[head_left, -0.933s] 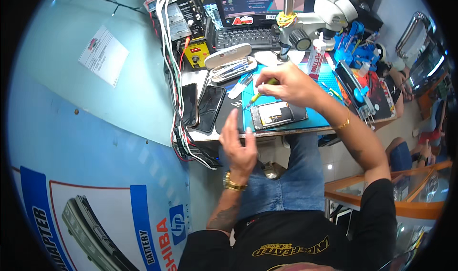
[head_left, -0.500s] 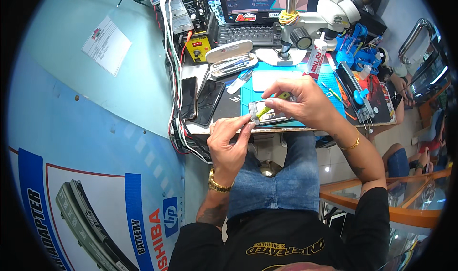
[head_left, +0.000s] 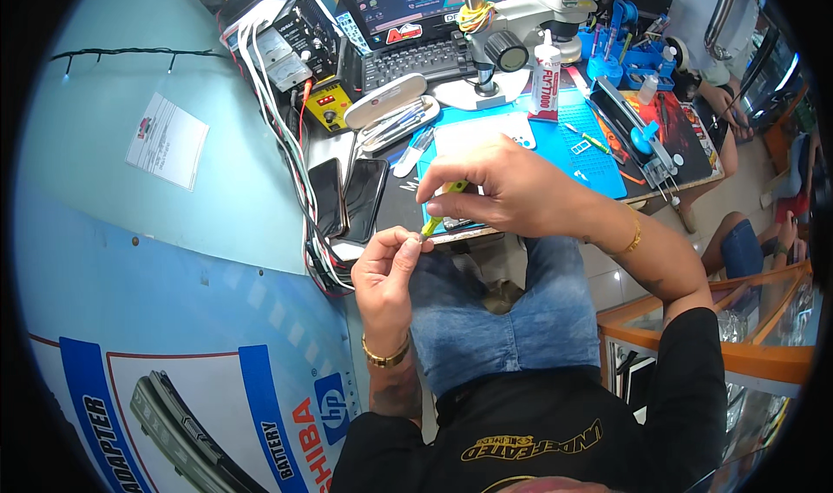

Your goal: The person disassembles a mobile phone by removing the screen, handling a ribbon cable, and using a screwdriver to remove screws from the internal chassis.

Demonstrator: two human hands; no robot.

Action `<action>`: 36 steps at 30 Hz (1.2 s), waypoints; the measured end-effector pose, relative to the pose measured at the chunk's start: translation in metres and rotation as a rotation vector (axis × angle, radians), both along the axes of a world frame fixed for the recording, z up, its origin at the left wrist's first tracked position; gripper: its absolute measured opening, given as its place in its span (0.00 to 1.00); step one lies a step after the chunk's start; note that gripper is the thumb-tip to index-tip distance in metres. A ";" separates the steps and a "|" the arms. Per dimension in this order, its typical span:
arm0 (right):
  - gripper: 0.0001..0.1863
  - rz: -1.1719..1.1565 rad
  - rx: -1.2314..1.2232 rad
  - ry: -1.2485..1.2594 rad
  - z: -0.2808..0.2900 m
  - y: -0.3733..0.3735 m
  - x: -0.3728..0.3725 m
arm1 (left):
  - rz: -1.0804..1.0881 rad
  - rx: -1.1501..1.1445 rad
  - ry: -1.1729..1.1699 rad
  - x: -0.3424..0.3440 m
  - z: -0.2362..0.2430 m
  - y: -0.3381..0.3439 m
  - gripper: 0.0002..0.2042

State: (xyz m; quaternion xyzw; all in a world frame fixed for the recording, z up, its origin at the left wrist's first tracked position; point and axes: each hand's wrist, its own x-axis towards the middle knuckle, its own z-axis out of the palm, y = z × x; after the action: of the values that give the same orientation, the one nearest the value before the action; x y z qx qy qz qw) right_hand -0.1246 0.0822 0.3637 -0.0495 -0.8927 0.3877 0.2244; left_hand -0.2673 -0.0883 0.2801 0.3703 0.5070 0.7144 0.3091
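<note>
In my right hand is a slim yellow-green screwdriver, slanting down toward the left, fingers closed round it. Its tip meets the fingertips of my left hand, just off the table's front edge. Thumb and forefinger of that hand are pinched together; whatever sits between them is too small to make out. Beneath my right hand, at the table edge, lies an opened phone, mostly hidden by the hand. Behind it a white phone-shaped panel rests on the blue mat.
Two dark phones lie to the left beside hanging cables. A tool case, a glue tube and a microscope stand farther back. At right are a metal clamp holder and another person's arm.
My left hand has drawn off the opened phone toward me. The screwdriver's tip has moved from the phone to those fingertips. The whole view has shifted.
</note>
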 end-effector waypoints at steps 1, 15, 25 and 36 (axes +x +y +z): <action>0.07 -0.003 -0.002 0.003 -0.002 0.001 0.000 | -0.012 0.004 -0.053 -0.001 -0.001 0.000 0.05; 0.11 -0.108 -0.130 0.047 -0.008 0.019 0.000 | 0.203 0.094 0.198 0.007 -0.024 0.034 0.07; 0.10 -0.077 -0.304 -0.020 -0.006 0.020 0.007 | 0.150 0.067 0.093 0.003 -0.019 0.030 0.06; 0.09 -0.146 -0.030 0.072 -0.019 0.019 0.009 | -0.077 0.075 -0.405 0.001 -0.034 0.040 0.10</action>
State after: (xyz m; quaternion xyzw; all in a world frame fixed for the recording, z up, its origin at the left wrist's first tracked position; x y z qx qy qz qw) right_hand -0.1155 0.1014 0.3449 -0.1037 -0.8723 0.3850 0.2830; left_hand -0.2666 -0.0481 0.2460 0.2495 0.3931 0.7801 0.4179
